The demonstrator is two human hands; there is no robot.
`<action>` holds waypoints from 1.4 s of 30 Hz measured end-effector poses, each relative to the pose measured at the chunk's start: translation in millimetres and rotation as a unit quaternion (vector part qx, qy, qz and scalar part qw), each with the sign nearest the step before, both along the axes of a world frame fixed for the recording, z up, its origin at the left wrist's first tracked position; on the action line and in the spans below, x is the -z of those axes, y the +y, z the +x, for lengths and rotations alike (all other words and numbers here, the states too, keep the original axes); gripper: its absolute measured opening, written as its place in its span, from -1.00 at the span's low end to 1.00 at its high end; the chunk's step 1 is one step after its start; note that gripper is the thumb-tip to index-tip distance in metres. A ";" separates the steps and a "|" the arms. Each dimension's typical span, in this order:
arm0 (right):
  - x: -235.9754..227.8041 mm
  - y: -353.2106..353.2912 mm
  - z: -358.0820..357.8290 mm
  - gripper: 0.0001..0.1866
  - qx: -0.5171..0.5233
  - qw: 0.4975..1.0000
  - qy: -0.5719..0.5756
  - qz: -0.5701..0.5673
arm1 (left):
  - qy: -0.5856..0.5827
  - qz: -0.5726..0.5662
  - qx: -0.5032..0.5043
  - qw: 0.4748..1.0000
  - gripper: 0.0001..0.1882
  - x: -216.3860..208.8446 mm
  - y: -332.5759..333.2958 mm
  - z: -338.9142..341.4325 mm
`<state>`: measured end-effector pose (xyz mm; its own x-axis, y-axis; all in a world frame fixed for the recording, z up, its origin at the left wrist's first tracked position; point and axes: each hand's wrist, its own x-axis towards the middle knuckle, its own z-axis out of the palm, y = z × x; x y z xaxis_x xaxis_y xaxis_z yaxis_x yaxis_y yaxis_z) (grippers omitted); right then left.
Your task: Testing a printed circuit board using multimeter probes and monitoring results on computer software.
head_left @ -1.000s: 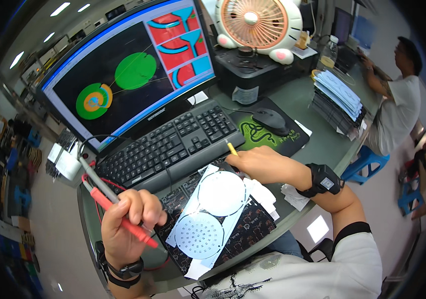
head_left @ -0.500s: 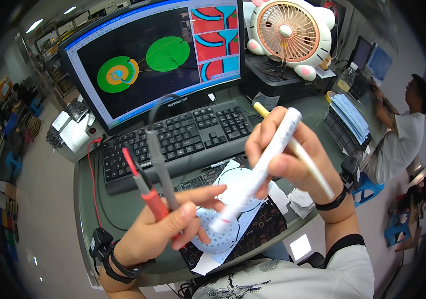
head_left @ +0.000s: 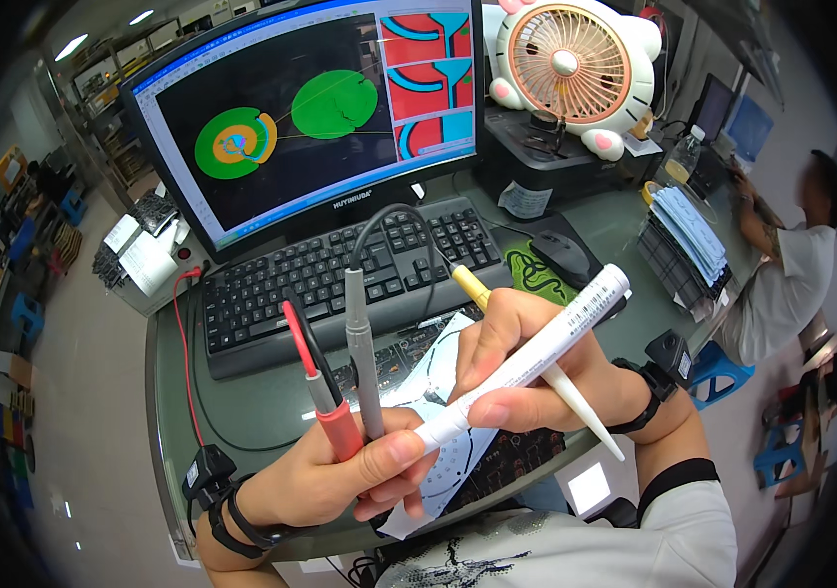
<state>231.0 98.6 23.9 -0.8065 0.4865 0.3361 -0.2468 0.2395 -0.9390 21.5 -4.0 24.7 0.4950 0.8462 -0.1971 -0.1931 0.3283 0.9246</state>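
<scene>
A pink-grilled white fan point(head_left: 564, 63) is stood on a black box point(head_left: 511, 145); a black mouse point(head_left: 560, 257) is laid on a green-printed mat point(head_left: 536, 278); a clear bottle point(head_left: 680, 160) is placed farther right, and a blue stool point(head_left: 725, 368) is seen beside a co-worker point(head_left: 786, 274)

We find the left hand point(head_left: 369, 475) holding a red probe point(head_left: 342, 431), a grey probe point(head_left: 361, 367) and one end of a white marker point(head_left: 536, 355); the right hand point(head_left: 541, 377) grips the marker and a yellow-and-white stick point(head_left: 580, 407).
</scene>
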 end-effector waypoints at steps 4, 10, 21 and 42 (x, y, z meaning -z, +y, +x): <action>7.9 -3.1 -3.6 -0.76 0.007 0.999 0.048 -0.017 | 0.004 -0.009 0.018 1.000 -0.56 1.7 3.9 -2.8; 13.4 0.3 -4.5 -0.76 -0.001 0.995 0.083 -0.048 | -0.003 -0.048 0.041 0.998 -0.56 0.8 10.6 -2.0; 10.2 7.4 7.6 -0.78 0.048 0.981 0.167 -0.084 | -0.094 -0.054 0.032 0.994 -0.54 10.3 4.1 -8.5; 35.3 -5.5 16.9 -0.74 0.082 0.991 -0.094 0.039 | 0.012 -0.005 -0.024 1.000 -0.55 14.9 24.6 -19.8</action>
